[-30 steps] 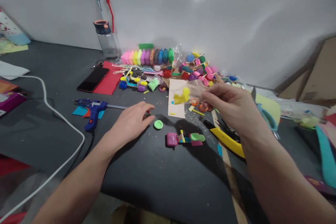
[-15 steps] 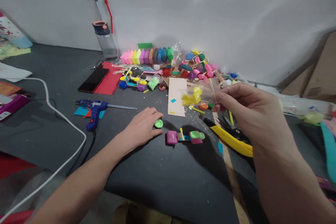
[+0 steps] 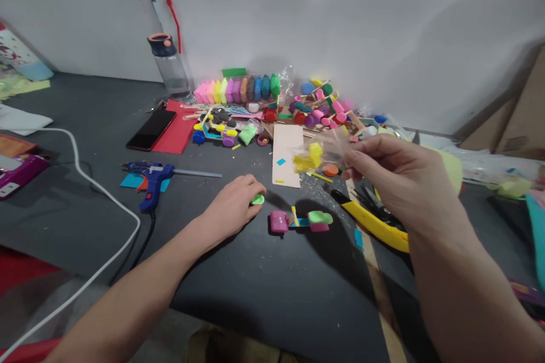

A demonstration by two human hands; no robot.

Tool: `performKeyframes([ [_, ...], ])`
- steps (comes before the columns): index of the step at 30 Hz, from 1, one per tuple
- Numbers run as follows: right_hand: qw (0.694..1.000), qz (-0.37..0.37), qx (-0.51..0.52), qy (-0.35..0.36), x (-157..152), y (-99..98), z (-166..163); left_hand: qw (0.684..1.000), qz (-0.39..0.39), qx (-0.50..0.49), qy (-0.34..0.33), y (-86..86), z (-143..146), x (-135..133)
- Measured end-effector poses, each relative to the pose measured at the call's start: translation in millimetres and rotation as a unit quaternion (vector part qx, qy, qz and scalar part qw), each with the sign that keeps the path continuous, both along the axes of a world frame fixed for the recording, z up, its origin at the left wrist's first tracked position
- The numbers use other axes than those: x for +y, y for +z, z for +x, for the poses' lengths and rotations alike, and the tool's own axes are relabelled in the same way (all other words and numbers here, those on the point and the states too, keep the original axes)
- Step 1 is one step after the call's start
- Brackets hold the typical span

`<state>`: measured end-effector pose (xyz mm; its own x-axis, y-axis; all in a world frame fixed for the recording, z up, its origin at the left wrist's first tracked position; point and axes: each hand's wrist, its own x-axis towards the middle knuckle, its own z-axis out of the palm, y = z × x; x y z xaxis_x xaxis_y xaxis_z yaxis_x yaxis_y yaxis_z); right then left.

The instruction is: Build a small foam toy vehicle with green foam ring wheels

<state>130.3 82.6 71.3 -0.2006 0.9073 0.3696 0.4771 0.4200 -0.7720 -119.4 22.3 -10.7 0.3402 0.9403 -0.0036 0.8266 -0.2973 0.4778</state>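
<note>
My left hand [image 3: 233, 204] rests on the dark table, its fingers curled over a small light-green clay disc [image 3: 257, 199]. My right hand [image 3: 400, 177] is raised above the table and pinches a clear plastic bag [image 3: 331, 150] holding yellow clay [image 3: 308, 159]. Just in front of the left hand lies a small model [image 3: 300, 221] made of pink and green clay lumps joined by sticks. A pale wooden board [image 3: 287, 154] lies flat behind it.
A blue glue gun [image 3: 151, 180] and white cable [image 3: 91, 181] lie at left. A phone [image 3: 150, 129] sits on a red sheet. Clay packs [image 3: 238, 89], a water bottle [image 3: 168, 64] and several clay pieces line the wall. A yellow cutter [image 3: 374, 224] lies under my right wrist.
My left hand slid right and closed its fingers onto the green clay disc. My right hand with the bag shifted slightly right and stayed raised.
</note>
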Motion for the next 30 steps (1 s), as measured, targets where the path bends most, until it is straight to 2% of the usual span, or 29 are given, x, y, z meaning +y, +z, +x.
performKeyframes([
  [14,1.000,-0.005,-0.019,-0.005,0,-2.0,-1,1.000,-0.015,-0.004,0.020,4.4,6,-2],
  [21,1.000,-0.016,-0.019,-0.008,3,-3.8,-1,1.000,-0.016,-0.007,0.019,3.1,1,-2],
  [24,0.999,-0.037,-0.025,-0.011,14,-14.4,1,0.999,-0.018,0.011,0.033,4.1,-1,-2],
  [30,0.993,-0.077,-0.087,0.012,37,-49.6,4,0.999,-0.023,0.010,0.033,7.4,0,-2],
])
